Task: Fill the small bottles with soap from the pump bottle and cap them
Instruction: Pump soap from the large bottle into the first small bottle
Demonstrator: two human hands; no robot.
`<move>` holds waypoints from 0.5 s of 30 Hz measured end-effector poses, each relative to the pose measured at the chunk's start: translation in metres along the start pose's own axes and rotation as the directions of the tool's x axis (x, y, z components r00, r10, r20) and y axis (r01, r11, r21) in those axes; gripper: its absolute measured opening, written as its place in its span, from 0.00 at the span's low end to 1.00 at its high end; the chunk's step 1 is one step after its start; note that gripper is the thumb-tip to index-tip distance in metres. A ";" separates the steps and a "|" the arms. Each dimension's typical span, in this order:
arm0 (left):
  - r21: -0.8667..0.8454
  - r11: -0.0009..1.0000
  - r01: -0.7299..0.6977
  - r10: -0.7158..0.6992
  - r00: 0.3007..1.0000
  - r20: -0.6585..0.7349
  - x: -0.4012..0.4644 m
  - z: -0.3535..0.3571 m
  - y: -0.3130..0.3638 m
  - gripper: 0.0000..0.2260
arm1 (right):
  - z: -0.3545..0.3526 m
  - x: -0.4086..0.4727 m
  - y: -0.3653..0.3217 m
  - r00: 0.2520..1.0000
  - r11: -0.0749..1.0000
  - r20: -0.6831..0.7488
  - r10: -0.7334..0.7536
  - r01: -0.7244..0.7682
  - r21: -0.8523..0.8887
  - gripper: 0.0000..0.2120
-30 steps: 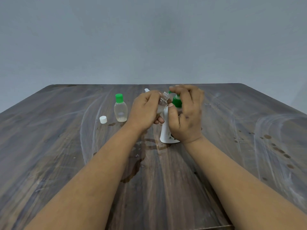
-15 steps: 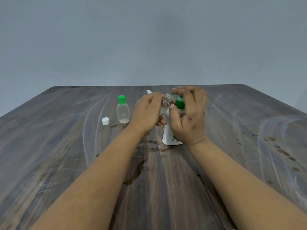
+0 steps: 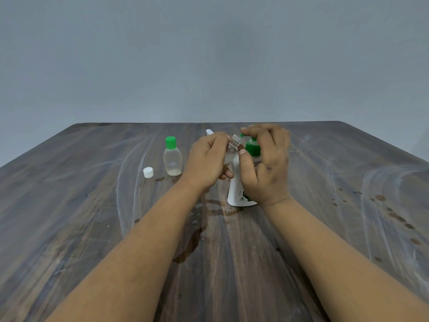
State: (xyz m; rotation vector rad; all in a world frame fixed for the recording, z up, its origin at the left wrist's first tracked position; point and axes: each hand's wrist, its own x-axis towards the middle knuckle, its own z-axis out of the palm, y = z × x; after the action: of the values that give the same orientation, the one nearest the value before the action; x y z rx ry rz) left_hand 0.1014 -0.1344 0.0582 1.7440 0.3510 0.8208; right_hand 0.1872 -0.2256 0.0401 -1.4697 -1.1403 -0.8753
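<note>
Open bottle (image 3: 232, 147) tilted in left hand (image 3: 209, 162), neck at the pump (image 3: 252, 146); right hand (image 3: 264, 163) presses down, hiding pump bottle (image 3: 236, 189). Capped bottle (image 3: 172, 159), white cap (image 3: 148, 172) left on bench (image 3: 69, 205).

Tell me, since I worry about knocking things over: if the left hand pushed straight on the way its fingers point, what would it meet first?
Probably the pump bottle: the left hand, holding the open small bottle, points right toward the green pump head under the right hand. Depth is unclear.

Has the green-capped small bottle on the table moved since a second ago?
No. The capped bottle keeps the same spot beside the white cap and the stains on the table; only the camera shifted slightly.
</note>
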 end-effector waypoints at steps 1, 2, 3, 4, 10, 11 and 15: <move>-0.003 1.000 0.005 -0.005 1.000 0.000 0.000 0.000 0.000 0.16 | 0.000 0.000 0.000 1.000 1.000 -0.004 0.002 -0.002 0.003 0.15; -0.003 1.000 0.006 -0.006 1.000 -0.001 0.000 0.000 0.000 0.16 | 0.000 0.001 0.000 1.000 1.000 -0.004 0.002 -0.002 0.004 0.15; -0.003 1.000 0.004 -0.004 1.000 0.000 0.000 0.000 0.000 0.16 | 0.000 0.001 0.000 1.000 1.000 0.001 0.005 -0.005 0.003 0.15; -0.003 1.000 0.001 -0.001 1.000 0.002 0.000 0.000 -0.001 0.17 | 0.000 0.001 -0.001 1.000 1.000 0.009 0.010 -0.010 0.000 0.16; -0.039 0.999 0.004 -0.004 1.000 0.001 0.000 0.001 0.002 0.17 | -0.001 -0.001 -0.002 0.999 1.000 0.053 0.011 -0.010 -0.023 0.23; -0.035 0.999 0.003 -0.003 1.000 0.003 0.000 0.001 0.002 0.17 | -0.001 0.000 -0.002 0.999 1.000 0.050 0.009 -0.008 -0.019 0.22; -0.006 1.000 -0.002 0.002 1.000 0.003 0.000 0.000 0.001 0.17 | -0.002 0.001 -0.001 1.000 1.000 0.020 0.003 -0.004 0.013 0.16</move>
State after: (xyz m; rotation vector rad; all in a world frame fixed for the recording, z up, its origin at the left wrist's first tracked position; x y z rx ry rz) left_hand 0.1013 -0.1347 0.0587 1.7402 0.3438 0.8197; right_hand 0.1866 -0.2274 0.0421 -1.4725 -1.1559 -0.8510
